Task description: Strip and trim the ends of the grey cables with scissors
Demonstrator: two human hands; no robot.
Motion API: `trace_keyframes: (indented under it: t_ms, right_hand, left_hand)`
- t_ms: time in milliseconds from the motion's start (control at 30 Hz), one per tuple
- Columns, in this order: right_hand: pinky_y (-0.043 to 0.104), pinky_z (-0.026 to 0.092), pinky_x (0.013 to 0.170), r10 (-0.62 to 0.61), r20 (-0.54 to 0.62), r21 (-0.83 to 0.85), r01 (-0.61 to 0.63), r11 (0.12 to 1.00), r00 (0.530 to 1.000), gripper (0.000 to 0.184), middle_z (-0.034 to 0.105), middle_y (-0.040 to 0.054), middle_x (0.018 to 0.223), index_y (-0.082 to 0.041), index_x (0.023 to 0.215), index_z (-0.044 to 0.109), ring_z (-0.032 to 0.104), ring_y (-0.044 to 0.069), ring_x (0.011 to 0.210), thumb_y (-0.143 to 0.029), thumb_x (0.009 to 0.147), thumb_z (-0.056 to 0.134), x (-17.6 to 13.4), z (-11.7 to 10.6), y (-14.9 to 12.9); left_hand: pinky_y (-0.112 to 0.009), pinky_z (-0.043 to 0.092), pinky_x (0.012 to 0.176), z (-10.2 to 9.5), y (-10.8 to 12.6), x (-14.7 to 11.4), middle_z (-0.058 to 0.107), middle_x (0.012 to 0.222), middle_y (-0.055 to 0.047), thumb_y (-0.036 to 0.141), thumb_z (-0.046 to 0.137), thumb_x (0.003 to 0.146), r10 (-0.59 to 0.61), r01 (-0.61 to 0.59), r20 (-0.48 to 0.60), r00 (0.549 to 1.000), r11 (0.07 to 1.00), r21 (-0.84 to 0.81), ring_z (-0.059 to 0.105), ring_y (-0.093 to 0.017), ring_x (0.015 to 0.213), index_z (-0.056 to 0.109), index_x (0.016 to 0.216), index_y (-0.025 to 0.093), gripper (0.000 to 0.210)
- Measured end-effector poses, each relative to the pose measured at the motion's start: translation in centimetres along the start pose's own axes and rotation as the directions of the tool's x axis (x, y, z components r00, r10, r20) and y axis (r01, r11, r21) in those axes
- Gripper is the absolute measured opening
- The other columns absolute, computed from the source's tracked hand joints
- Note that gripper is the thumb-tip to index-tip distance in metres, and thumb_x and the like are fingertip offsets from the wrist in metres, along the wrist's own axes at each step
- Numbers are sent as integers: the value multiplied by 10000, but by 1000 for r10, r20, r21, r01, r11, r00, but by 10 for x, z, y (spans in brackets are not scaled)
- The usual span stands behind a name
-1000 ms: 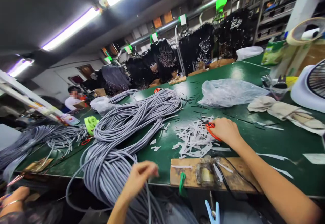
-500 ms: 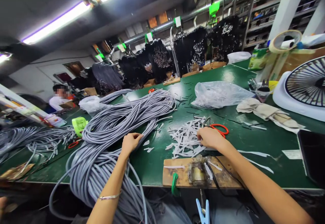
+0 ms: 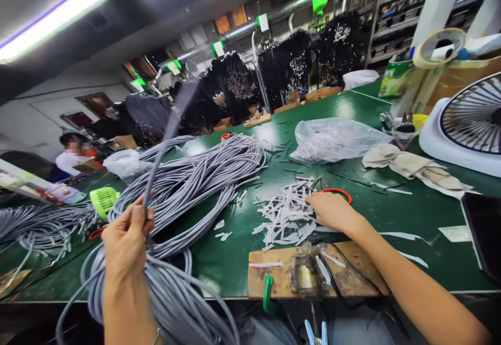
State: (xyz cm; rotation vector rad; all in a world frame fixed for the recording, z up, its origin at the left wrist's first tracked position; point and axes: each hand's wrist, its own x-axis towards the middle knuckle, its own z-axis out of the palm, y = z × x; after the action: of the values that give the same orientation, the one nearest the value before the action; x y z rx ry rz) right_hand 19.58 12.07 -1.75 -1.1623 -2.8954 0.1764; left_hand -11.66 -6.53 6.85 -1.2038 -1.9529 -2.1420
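My left hand (image 3: 127, 235) is closed around a grey cable (image 3: 158, 159), whose upper length stands up from the fingers and blurs toward its end. Below and beyond that hand lies a big coiled bundle of grey cables (image 3: 195, 170), part of it hanging over the table's near edge. My right hand (image 3: 336, 212) rests at the right side of a loose heap of white strips (image 3: 287, 212), fingers pinched together. Its fingertips are partly hidden, and what they grip cannot be made out. Just behind it show the red handles of a tool (image 3: 344, 192).
In front is a wooden board (image 3: 270, 282) with a metal device (image 3: 307, 277) and a green clamp (image 3: 268, 293). A plastic bag (image 3: 336, 139), a cloth (image 3: 410, 167), a white fan (image 3: 465, 126) and a phone (image 3: 483, 235) stand to the right. A person (image 3: 72, 154) sits far left.
My left hand has come off the bundle, moving left and toward me, and now raises a grey cable. My right hand stays by the strips. The view has shifted slightly.
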Motion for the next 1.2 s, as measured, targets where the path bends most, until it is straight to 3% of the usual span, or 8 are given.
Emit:
trace_keyframes:
  t_ms: [100,200,367,500,633,800,1067,1200]
  right_hand:
    - [261,401,677,5,-125,91,6,996,992,296,602,123,914,-120,941,591,587,202,824,-23,737,400,4,-3,2]
    - [226,382,623,117,-389,409,58,911,914,205,578,50,747,-134,853,607,540,134,664,-142,801,409,6,-9,-2]
    - [194,257,415,252,-423,860,298,415,870,332,401,-57,492,-128,905,608,352,74,436,-390,703,593,2,-18,-6]
    - [188,299,436,325,-427,902,425,82,844,332,498,-26,559,-135,894,615,412,74,474,-362,655,647,-1,-21,-1]
    - [185,314,430,322,-428,897,441,35,844,237,546,4,595,-134,772,637,438,78,486,-331,641,643,-8,-27,4]
    - [169,287,385,136,-423,896,391,208,896,261,579,11,670,-144,854,649,387,43,421,-306,650,631,-15,-32,-3]
    - [181,326,391,265,-411,902,346,260,873,346,594,39,630,-122,832,635,447,82,459,-439,746,528,-5,-26,-8]
    - [165,203,330,174,-383,908,335,250,907,389,575,17,687,-127,894,629,279,14,370,-438,660,623,-6,-22,-12]
  left_hand:
    - [-166,262,422,36,7,-2,463,583,37,360,570,748,97,-104,155,983,994,38,347,-43,466,621,1049,169,361]
    - [-203,366,536,80,7,-10,549,620,13,320,560,748,120,-177,299,947,969,171,448,-93,550,639,1030,161,333]
    - [-231,384,586,159,22,-47,625,665,-28,253,472,812,202,-331,687,698,942,59,505,-128,584,664,999,194,275]
    - [-223,360,556,200,34,-74,613,668,-37,256,503,804,299,-305,749,592,943,-136,499,-129,583,676,979,211,250]
    - [-218,364,548,210,23,-78,637,682,-41,269,539,782,269,-208,707,654,962,-175,528,-137,608,707,885,218,203]
    - [-242,386,577,201,4,-76,658,685,-47,298,526,789,160,-134,552,818,987,-89,541,-158,620,716,813,208,211]
    - [-239,347,530,189,-1,-107,625,618,-35,263,545,782,222,-222,623,750,972,-78,490,-133,530,711,836,211,182]
    - [-234,360,550,185,-3,-107,629,646,-26,262,521,797,154,-161,514,844,986,-31,515,-136,564,705,798,215,190]
